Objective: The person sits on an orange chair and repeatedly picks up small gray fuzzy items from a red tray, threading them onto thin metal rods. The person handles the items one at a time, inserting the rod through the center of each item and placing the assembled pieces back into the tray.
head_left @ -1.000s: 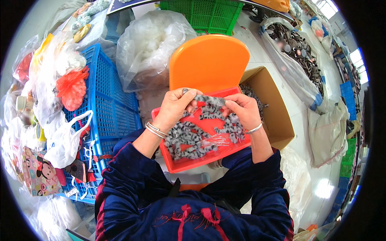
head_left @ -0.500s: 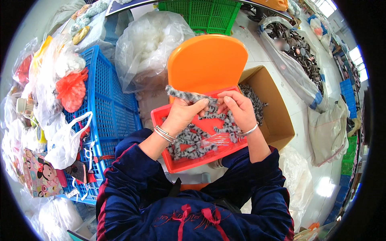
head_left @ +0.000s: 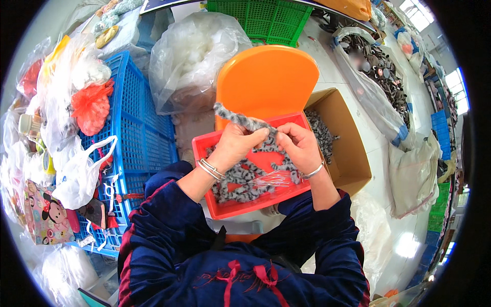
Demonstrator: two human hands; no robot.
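Observation:
A thin, furry plush strip (head_left: pixel 232 116), striped grey and black like a tail, is stretched between my hands above a red plastic tray (head_left: pixel 214 211). My left hand (head_left: pixel 235 147) is closed around its middle, thumb on top, and one end sticks out to the upper left. At the other end, the fingertips of my right hand (head_left: pixel 300 149) pinch the fabric; whether they also hold something thin is hidden. Below, more striped plush strips (head_left: pixel 244 192) lie heaped in the tray, with a bunch of thin, light-coloured rods (head_left: pixel 272 179) beside them.
An orange chair (head_left: pixel 266 77) stands behind the tray. To its right, a cardboard box (head_left: pixel 353 148) holds more striped pieces. A blue crate (head_left: pixel 146 138) with hanging bags is on the left; a clear bag of white stuffing (head_left: pixel 197 61) and a green crate (head_left: pixel 261 20) are farther back.
My right fingertips have come down a little and closed in on the strip's end near my left thumb. My left hand keeps its hold. The whole view has shifted slightly.

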